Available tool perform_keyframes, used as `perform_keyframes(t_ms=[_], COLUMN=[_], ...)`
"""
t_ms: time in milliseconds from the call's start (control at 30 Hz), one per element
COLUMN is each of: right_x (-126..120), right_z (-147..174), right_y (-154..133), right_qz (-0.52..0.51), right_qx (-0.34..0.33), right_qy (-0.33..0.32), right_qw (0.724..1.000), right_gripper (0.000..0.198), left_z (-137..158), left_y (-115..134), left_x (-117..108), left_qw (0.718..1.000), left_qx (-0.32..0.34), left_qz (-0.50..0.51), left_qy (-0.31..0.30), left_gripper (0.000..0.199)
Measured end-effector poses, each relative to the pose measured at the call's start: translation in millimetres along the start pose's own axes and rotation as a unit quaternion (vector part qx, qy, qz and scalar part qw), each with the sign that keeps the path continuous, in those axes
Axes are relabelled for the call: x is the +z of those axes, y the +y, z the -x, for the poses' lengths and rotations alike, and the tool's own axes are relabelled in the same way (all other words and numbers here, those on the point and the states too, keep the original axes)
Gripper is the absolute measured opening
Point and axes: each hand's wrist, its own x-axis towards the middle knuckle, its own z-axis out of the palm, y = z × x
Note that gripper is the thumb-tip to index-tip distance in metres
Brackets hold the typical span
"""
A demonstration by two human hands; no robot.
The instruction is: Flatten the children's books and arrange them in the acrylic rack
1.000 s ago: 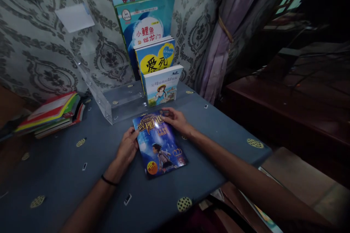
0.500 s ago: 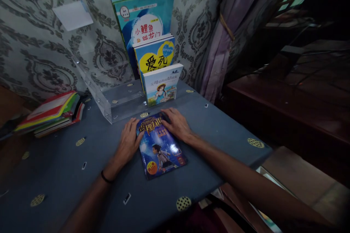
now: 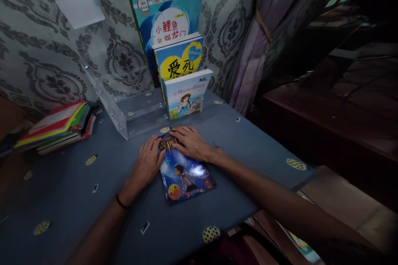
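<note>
The open, empty left hand (image 3: 148, 160) and right hand (image 3: 192, 144) are lying palm-down on a glossy blue book (image 3: 184, 176); upper-centre, a teal book (image 3: 170, 17) is reading “小鲤鱼跳龙门”.

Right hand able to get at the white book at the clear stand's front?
Likely yes: the right hand rests on the flat-lying blue book, close to the white book, whose upper cover looks unblocked.

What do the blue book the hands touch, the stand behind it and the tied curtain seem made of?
Blue book: paper, with a glossy, perhaps laminated cover, given its bright glare.
Stand: smooth, probably acrylic; its walls are see-through.
Curtain: soft fabric, judging by its gathered folds; fibre unclear.
</note>
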Motion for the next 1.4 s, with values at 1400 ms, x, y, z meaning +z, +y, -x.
perform_keyframes(t_ms=[1400], right_x=[-4], right_z=[67], right_y=[-19], right_qz=[0.008], right_qx=[0.114], right_qy=[0.046], right_qw=[0.992], right_gripper=[0.044], left_z=[40], left_y=[28], left_x=[7], left_qw=[0.992], left_qx=[-0.117], left_qz=[0.052], left_qy=[0.009], left_gripper=[0.059])
